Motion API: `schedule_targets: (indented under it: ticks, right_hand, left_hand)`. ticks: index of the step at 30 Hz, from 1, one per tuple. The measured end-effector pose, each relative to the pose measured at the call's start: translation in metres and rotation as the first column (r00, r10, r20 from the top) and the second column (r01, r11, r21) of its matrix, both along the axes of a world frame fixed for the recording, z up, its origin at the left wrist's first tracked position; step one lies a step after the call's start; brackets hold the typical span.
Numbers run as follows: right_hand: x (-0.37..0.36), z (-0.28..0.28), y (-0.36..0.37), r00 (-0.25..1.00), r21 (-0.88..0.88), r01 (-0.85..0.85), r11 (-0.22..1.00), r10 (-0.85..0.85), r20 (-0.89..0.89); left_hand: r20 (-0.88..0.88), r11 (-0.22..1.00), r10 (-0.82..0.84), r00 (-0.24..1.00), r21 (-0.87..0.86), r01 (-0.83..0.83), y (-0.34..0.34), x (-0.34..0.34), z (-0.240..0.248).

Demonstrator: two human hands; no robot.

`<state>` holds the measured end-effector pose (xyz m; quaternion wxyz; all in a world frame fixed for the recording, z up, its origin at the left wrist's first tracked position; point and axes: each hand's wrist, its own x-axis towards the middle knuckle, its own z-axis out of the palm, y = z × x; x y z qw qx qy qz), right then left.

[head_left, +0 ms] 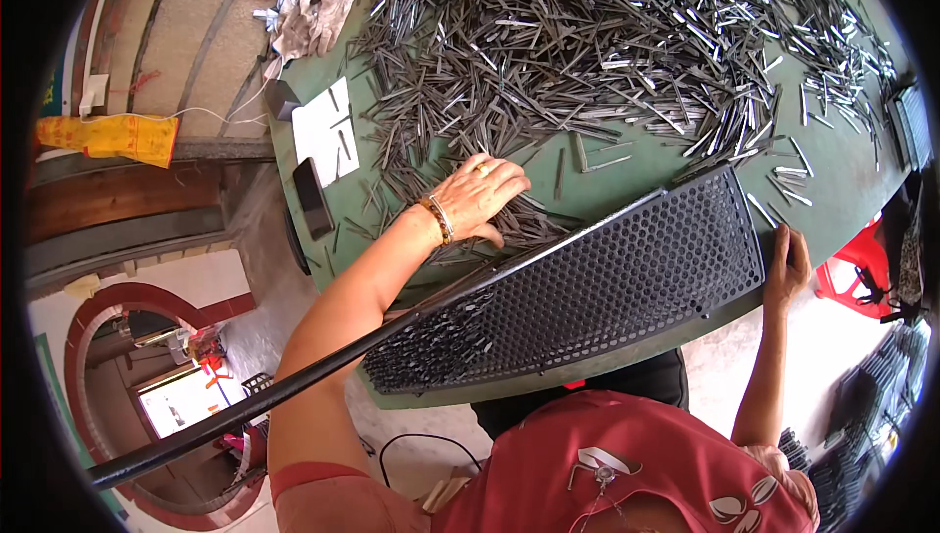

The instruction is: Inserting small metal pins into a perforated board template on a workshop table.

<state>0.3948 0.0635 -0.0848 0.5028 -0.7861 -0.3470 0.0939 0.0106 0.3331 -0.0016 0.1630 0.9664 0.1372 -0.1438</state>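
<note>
In the head view, the left hand (480, 198) arches, thumb apart, over slim dark strips (558, 53) heaped across the green table (842, 185); any grip is hidden. Near side, a black, hole-covered rectangular tray (627, 283), strips packing its left end; right hand (789, 264) beside its right end, grip unclear.

Green table (842, 190) standing on bright, pale floor (818, 347), red plastic stool (850, 278) sitting right of the table, round red-rimmed opening (137, 298) showing left of the table

black perforated tray (597, 283) | diagonal | left end filled | dark strips (558, 53) | heaped beyond
</note>
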Motion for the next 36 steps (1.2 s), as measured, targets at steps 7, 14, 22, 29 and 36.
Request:
schedule_targets:
  ticks: [7, 14, 22, 29, 36]
  right_hand:
    - [0.000, 0.001, 0.001, 1.000, 0.008, -0.012, 1.000, 0.012, 0.019]
    - [0.002, -0.003, 0.000, 0.998, 0.025, -0.014, 1.000, 0.012, 0.062]
    - [0.000, -0.001, 0.002, 0.998, 0.041, -0.024, 0.999, 0.022, 0.051]
    - [-0.002, 0.004, 0.001, 1.000, -0.017, -0.007, 1.000, 0.007, 0.023]
    - [-0.002, 0.005, 0.000, 0.998, -0.048, -0.002, 0.999, 0.006, 0.069]
  left_hand:
    - [0.121, 0.983, -0.018, 0.993, 0.184, -0.004, 0.015, -0.003, -0.013]
    - [0.106, 0.982, 0.015, 0.994, 0.184, -0.035, 0.017, 0.005, -0.012]
    - [0.066, 0.972, 0.034, 0.997, 0.232, -0.048, 0.014, -0.005, -0.023]
    - [0.298, 0.896, 0.442, 0.846, -0.091, -0.435, 0.029, -0.005, -0.016]
    - [-0.152, -0.152, 0.988, -0.001, -0.988, 0.008, 0.070, -0.035, -0.017]
